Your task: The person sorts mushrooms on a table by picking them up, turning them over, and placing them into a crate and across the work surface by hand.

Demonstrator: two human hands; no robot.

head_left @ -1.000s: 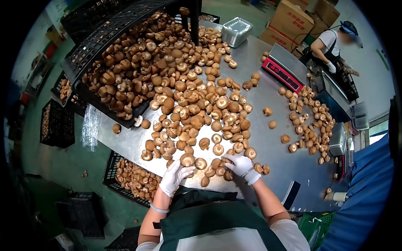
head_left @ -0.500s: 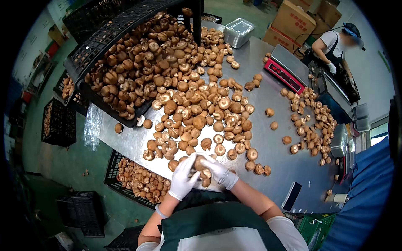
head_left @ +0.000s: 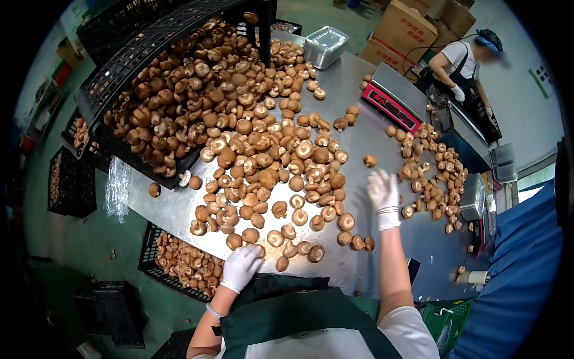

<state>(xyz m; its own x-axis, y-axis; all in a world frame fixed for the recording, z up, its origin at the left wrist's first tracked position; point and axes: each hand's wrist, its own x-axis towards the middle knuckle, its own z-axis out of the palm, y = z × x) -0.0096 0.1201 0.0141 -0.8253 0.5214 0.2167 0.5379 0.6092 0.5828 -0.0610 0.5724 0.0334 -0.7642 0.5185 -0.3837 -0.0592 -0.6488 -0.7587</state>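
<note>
I'm beside a shiny metal table (head_left: pixel 359 134) in a room with a green floor (head_left: pixel 78 251). A big black crate (head_left: pixel 146 48) lies tipped on the far left of the table, and brown mushrooms (head_left: pixel 269 143) spill out of it toward the person. A red scale (head_left: pixel 391 110) sits farther back on the right, and a clear tub (head_left: pixel 326 46) stands near the back edge. Brown boxes (head_left: pixel 406 30) are stacked behind, and a blue curtain (head_left: pixel 514 257) hangs on the right. A co-worker (head_left: pixel 454 66) bends over black crates back there.

The left hand (head_left: pixel 242 267), in a white glove, is low at the near edge, its fingertips at a mushroom (head_left: pixel 260 250) (I can't tell if it is gripped). The right hand (head_left: pixel 382 190), gloved too, is open with its fingers reaching forward, a bit blurry. It is between the main heap and a smaller pile (head_left: pixel 442 161) on the right. One lone mushroom (head_left: pixel 371 160) lies just past its fingertips.
</note>
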